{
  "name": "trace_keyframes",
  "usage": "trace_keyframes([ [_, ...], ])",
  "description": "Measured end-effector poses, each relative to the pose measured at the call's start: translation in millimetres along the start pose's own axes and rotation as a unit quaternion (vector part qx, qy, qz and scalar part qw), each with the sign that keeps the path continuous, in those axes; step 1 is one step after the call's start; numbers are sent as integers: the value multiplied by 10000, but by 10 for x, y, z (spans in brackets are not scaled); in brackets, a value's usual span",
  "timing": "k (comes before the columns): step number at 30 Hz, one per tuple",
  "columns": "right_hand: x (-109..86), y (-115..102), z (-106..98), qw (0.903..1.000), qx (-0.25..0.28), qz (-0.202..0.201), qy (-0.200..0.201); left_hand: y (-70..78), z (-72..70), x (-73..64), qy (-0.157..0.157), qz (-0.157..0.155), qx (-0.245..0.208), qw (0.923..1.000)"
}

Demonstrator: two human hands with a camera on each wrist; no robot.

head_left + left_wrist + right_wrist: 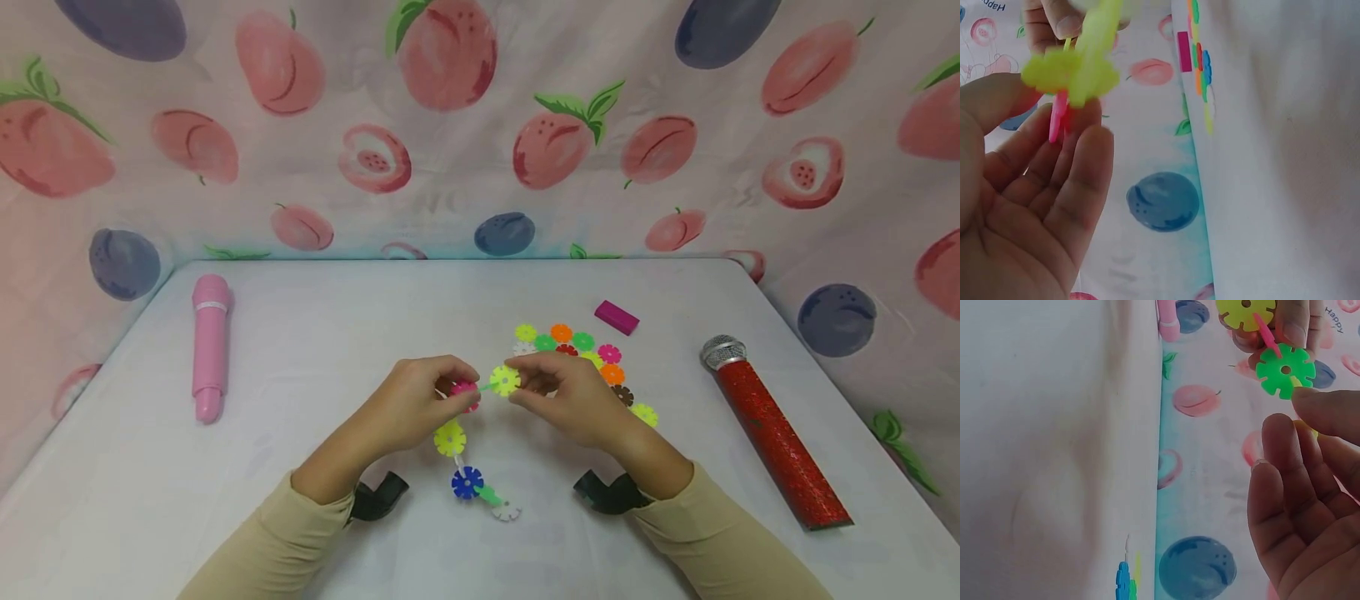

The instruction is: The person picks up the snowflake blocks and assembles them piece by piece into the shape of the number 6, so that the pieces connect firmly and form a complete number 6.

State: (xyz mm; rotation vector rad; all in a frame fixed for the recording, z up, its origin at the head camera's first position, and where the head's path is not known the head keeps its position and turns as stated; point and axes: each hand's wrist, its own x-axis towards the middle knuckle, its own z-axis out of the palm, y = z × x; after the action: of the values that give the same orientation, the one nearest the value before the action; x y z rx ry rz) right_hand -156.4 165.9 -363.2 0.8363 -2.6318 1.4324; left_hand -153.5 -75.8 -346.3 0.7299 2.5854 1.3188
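Note:
A chain of slotted plastic flower discs hangs between my hands. With thumb and fingers my left hand [408, 404] pinches the pink disc [1056, 119]. My right hand [573, 396] pinches the edge of a yellow-green disc [505, 381] at the chain's upper end. Between these two sits a green disc [1272, 376], slotted into both neighbours. Below the left hand the chain runs down through a yellow disc [450, 438], a white one seen edge-on, a blue disc [467, 482], a green one and a white disc [507, 511].
Loose discs in several colours, an orange disc [561, 333] among them, lie behind the right hand. A magenta block [617, 317] is just beyond. At the left lies a pink microphone [211, 342], at the right a red glittery microphone [783, 446]. A fruit-print cloth [450, 183] hangs behind the table.

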Motion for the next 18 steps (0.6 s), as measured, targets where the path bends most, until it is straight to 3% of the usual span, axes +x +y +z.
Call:
trace_keyframes([
  [10, 3, 0, -4, 9995, -280, 95, -132, -65, -9, 24, -189, -47, 46, 9998],
  [18, 8, 3, 11, 9990, -401, 161, -138, -79, -2, 25, -68, 13, 132, 9999],
])
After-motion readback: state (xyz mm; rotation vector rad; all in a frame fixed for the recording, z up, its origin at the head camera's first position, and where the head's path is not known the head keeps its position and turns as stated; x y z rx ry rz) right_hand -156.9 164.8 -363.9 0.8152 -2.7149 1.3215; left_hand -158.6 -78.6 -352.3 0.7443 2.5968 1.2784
